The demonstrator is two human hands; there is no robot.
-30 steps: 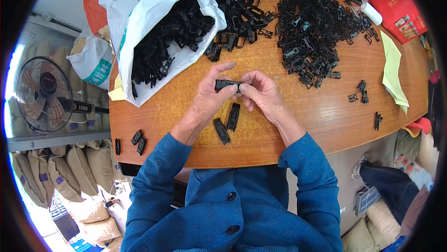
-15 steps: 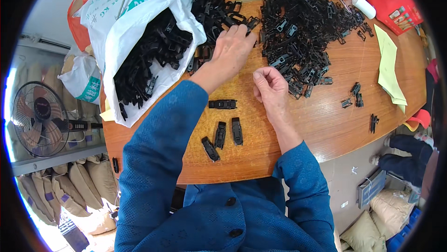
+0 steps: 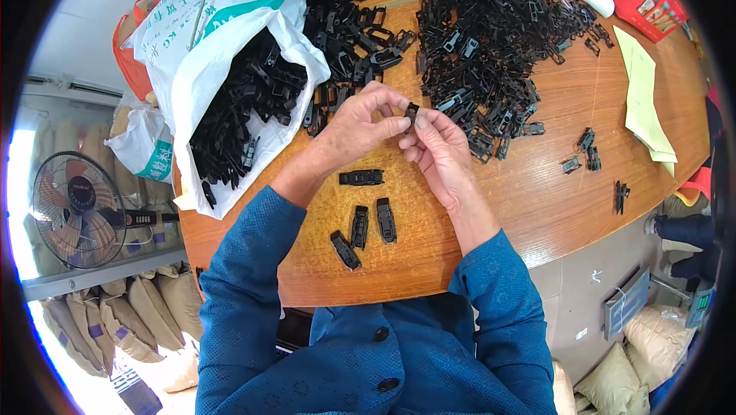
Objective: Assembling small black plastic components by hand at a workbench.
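Centre, slightly high: left hand (image 3: pixel 368 122) and right hand (image 3: pixel 445 150), grip pinching one small black plastic piece (image 3: pixel 412 113) at the fingertips, presumably since it's too little for a whole palm. Four elongated black plastic clips (image 3: pixel 361 177) sit just below on the brown wooden surface (image 3: pixel 491 219), likely kept close; upper left, the white plastic sack (image 3: pixel 317 70) gapes downward, seemingly for easy reach.

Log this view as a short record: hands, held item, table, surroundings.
hands: left hand and right hand, fingertips meeting
held: small black part, between both
near_side: four elongated black parts on wooden table
left: open white sack containing black pieces
beyond_right_hand: heap of black frame-shaped parts
far_right: yellow paper
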